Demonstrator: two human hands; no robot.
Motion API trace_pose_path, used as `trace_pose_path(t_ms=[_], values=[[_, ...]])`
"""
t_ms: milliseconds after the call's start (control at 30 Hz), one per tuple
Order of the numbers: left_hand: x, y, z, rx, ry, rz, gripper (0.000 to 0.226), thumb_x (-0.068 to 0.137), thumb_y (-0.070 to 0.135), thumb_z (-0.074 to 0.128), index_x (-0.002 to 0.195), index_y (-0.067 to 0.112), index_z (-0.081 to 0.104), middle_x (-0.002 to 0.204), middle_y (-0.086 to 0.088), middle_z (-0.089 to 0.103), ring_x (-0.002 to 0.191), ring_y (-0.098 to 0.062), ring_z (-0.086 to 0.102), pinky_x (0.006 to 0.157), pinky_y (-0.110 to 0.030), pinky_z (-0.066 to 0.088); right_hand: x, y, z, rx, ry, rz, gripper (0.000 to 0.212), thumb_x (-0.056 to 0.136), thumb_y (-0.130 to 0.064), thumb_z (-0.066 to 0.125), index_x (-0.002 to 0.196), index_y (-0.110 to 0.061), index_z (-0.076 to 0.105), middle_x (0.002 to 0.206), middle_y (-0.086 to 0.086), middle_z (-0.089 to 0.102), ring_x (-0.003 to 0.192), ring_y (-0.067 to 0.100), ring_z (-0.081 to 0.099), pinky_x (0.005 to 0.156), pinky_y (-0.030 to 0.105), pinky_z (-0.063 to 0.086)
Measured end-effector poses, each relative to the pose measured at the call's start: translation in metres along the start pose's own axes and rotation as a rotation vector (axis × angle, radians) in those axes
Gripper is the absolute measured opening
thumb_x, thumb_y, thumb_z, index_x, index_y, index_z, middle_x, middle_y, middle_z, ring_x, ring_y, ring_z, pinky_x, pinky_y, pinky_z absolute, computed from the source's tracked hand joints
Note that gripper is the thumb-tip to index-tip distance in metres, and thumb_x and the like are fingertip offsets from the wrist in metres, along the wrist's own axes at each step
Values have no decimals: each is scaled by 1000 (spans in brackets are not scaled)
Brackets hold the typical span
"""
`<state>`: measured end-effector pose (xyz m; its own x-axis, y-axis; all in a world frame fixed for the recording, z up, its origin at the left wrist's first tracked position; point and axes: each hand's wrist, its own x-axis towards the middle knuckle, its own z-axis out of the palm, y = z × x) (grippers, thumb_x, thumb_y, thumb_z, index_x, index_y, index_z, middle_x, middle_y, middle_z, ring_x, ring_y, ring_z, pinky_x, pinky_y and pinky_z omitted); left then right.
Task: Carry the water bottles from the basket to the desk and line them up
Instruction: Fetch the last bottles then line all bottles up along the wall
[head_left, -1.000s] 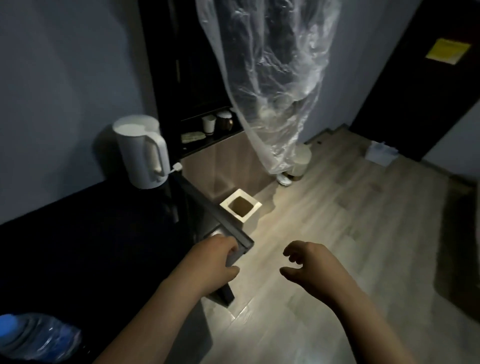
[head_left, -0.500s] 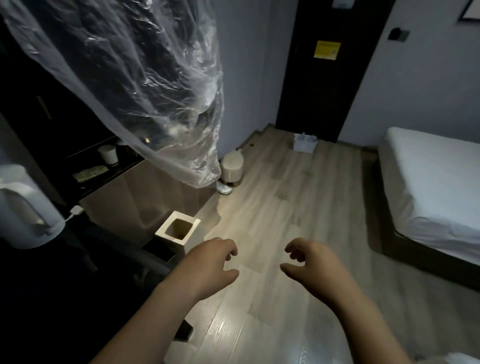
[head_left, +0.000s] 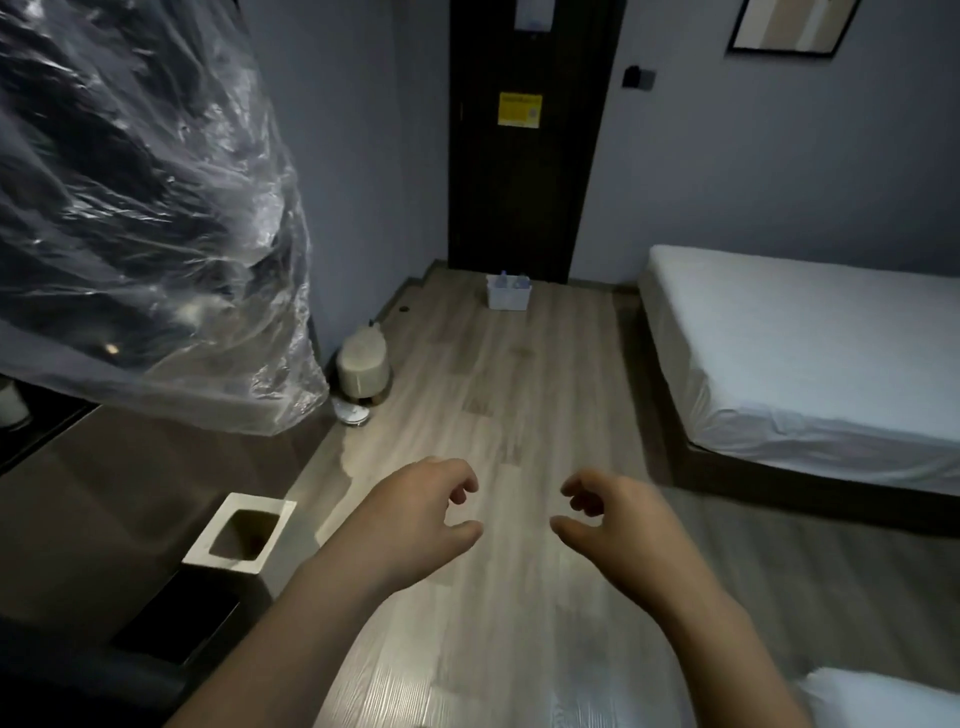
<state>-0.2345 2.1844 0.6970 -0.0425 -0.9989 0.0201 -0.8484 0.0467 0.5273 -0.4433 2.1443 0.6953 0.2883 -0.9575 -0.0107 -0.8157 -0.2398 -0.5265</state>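
Observation:
A small white basket (head_left: 508, 299) stands on the wooden floor far ahead, against the dark door. The tops of clear water bottles (head_left: 511, 282) with blue caps poke out of it. My left hand (head_left: 421, 514) and my right hand (head_left: 618, 519) hover side by side over the floor, well short of the basket. Both are empty, with fingers loosely curled and apart. The desk is out of view.
A crinkled plastic cover (head_left: 150, 218) hangs at the left over dark furniture. A square white bin (head_left: 241, 527) sits at the lower left, a round beige bin (head_left: 362, 365) by the wall. A white bed (head_left: 810, 343) fills the right side. The dark door (head_left: 524, 156) closes the far end.
The view has swung right, away from the dark desk with the kettle and bottle, toward the door and bed. The basket is now straight ahead. Both hands stay empty in front.

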Motion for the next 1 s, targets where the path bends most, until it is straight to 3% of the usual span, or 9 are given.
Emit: trace_pose_path(t_ms=[267,600,1000], values=[[110,-11,-14,27,-32,55,31,82,39,62,112,31,56,106,16,57,98,-4,54,85,-24,46,94,-4,-20,-22,28,43,37,86,-35,66,121,-25,59,111,-8,63,99,5,58,84,18,49],[249,-47,-44,105,-41,111,34,83,41,61,114,28,56,109,12,57,98,-8,57,85,-26,48,220,-4,-26,-50,26,102,40,86,-37,66,124,-26,58,111,-10,61,98,4,58,85,20,51],[408,-53,-26,129,-67,108,35,84,39,59,116,27,55,112,10,57,102,-8,56,84,-23,46,372,52,-50,-70,-11,110,39,87,-35,66,124,-26,58,112,-10,61,98,4,59,87,21,52]])
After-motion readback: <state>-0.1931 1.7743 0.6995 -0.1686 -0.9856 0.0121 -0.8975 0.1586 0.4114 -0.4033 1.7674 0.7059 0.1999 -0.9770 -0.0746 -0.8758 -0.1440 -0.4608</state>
